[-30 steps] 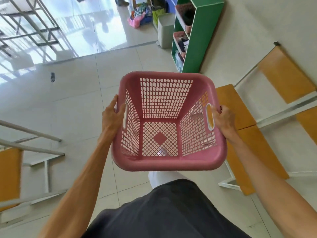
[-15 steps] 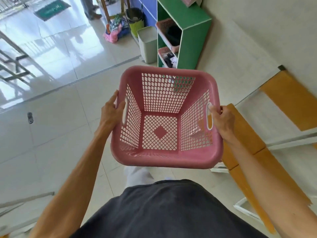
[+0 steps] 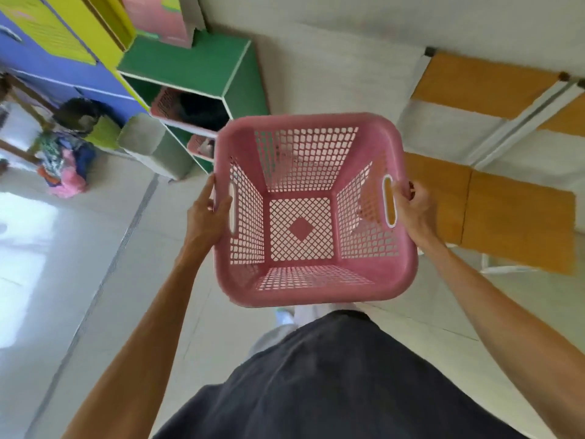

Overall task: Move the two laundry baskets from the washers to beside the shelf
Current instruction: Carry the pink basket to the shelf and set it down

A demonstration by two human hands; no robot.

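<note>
An empty pink laundry basket (image 3: 313,286) with lattice walls hangs in front of my body, above the floor. My left hand (image 3: 207,217) grips its left handle slot and my right hand (image 3: 411,207) grips its right handle slot. The green shelf (image 3: 190,66) stands just beyond the basket's far left corner, against the wall, with small pink baskets of items in its compartments. No second laundry basket is in view.
A grey bin (image 3: 153,147) stands left of the shelf, with a pile of coloured laundry (image 3: 63,166) further left. Orange-seated benches (image 3: 493,213) line the wall on the right. Blue and yellow cabinets (image 3: 47,42) sit behind the shelf. Bare tiled floor (image 3: 95,264) spreads to the left.
I have walked closer to the green shelf with the basket held in both hands. The shelf and grey bin now appear larger and nearer, and the benches have shifted right.
</note>
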